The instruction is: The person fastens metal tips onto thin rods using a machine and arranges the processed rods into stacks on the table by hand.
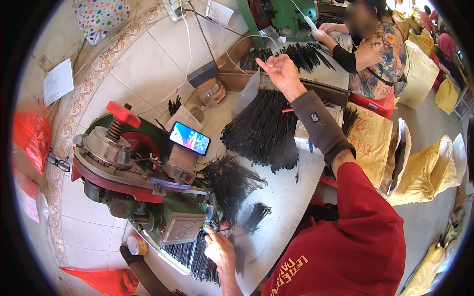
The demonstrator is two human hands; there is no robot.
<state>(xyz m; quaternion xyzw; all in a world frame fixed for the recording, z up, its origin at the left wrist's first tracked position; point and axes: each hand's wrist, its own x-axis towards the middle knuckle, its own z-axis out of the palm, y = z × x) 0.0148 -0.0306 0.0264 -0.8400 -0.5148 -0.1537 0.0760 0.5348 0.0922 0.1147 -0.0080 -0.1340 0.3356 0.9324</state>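
Note:
My left hand (220, 252) is at the front of a green bench machine (185, 217). Its fingertips touch the area beneath a curved metal guard (211, 204); whatever they pinch is too small to make out. Thin black rods (195, 256) lie in a bunch beside and below that hand. Raised away to the far right, my right hand (282, 74) is empty, index finger stretched out and other fingers partly bent, over the edge of the worktable. Below it spreads a big pile of black rods (264, 128). A smaller heap of thin black pieces (229, 182) sits nearer the machine.
A lit phone (190, 138) leans on a metal box by the machine. Behind are a jar (213, 93) and a clear plastic bag (247, 93). A co-worker (375, 54) works at another green machine (276, 19). Yellow sacks (429, 163) stand at right.

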